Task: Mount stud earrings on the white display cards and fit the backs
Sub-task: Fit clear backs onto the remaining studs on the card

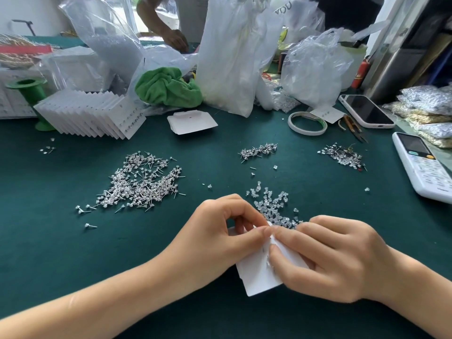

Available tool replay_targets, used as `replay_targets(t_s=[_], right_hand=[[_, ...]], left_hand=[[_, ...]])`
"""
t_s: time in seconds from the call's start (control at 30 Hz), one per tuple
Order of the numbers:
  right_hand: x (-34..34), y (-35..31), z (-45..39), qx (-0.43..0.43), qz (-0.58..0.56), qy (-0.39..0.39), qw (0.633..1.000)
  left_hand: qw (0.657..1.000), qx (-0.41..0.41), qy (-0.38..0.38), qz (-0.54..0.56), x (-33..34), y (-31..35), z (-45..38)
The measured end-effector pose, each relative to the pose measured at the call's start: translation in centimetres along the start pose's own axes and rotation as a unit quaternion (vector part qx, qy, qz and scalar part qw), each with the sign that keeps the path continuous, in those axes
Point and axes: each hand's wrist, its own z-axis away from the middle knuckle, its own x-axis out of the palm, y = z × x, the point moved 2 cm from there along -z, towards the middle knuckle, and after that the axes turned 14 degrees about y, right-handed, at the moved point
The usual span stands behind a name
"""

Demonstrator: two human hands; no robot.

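A white display card [259, 275] is held low in the middle, over the green table [49, 241]. My left hand [220, 231] pinches its upper edge. My right hand [332, 255] grips its right side, forefinger and thumb meeting the left fingertips at the top of the card; whether they pinch a back there is hidden. Small studs show on the card by my right thumb. A big heap of stud earrings [144, 182] lies to the left. Clear plastic backs [274, 204] lie just beyond my hands. Two smaller heaps of studs [259, 150] [342, 155] lie farther back.
Filled cards stand in a fanned stack [90, 116] at back left, blank cards [190, 122] behind the middle. Plastic bags [234, 55], a green cloth [166, 86], a tape roll [307, 123], snips [354, 128], a phone [367, 110] and a remote [423, 165] lie around. Another person's hand [175, 39] works at the far edge.
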Motion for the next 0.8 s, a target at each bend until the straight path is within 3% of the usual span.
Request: replay_targets(t_s=[0.8], right_hand=[[-0.10,0.00,-0.13,0.002,0.000,0.025,1.000]], left_hand=[[0.997,0.024,-0.064,-0.040,-0.43,0.34,-0.57]])
